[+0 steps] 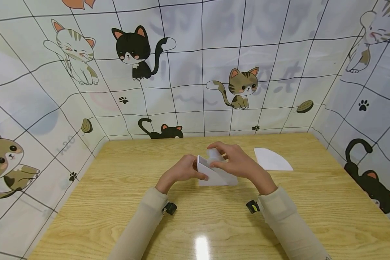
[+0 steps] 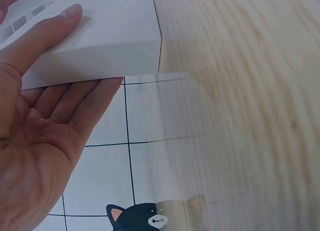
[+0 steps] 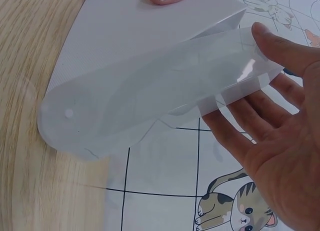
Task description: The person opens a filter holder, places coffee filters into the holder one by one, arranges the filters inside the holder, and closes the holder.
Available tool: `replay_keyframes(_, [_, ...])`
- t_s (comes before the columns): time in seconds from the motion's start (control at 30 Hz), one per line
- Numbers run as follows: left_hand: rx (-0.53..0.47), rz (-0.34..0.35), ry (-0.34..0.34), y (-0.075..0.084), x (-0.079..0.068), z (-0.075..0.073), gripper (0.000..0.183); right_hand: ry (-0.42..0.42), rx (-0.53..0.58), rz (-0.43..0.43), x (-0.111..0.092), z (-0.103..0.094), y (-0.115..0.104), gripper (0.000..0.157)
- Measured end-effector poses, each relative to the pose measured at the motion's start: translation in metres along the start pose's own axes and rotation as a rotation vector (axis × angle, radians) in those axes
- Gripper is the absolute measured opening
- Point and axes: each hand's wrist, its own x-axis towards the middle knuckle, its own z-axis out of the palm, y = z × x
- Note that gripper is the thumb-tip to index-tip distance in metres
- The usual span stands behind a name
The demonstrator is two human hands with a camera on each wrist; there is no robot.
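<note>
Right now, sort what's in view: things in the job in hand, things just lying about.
In the job:
white open-topped box, held by the left fingers
translucent, round-ended plastic piece, held by the right fingers

Apparently lying about:
white quarter-circle piece on the wood-grain tabletop, untouched

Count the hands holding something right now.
2. The left hand grips the left end of the white box; the right hand holds the translucent piece beside it.

Cat-print walls, perhaps fabric, enclose three sides of a glossy wood-grain table.
</note>
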Motion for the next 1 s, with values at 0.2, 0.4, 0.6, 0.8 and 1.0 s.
replay_keyframes(0.2, [-0.008,0.003,0.005,-0.0004,-0.0003,0.0001,0.027,-0.004,0.001,0.004,-0.0006,-0.0019,-0.0002,0.048])
replay_keyframes(0.4, [-0.010,0.016,0.004,-0.0001,0.0002,-0.0006,0.027,-0.008,-0.006,-0.004,-0.0007,-0.0040,0.0024,0.048])
replay_keyframes(0.6, [-0.012,0.018,-0.001,-0.0003,0.0004,-0.0006,0.027,-0.005,-0.011,-0.003,-0.0019,-0.0054,0.0024,0.048])
replay_keyframes(0.8, [-0.023,0.023,-0.005,-0.0007,-0.0001,-0.0003,0.028,-0.006,-0.010,0.006,-0.0025,-0.0075,0.0005,0.047])
replay_keyframes(1.0, [-0.023,0.017,-0.003,0.0002,-0.0009,-0.0004,0.027,-0.011,-0.003,0.012,-0.0030,-0.0094,0.0003,0.045])
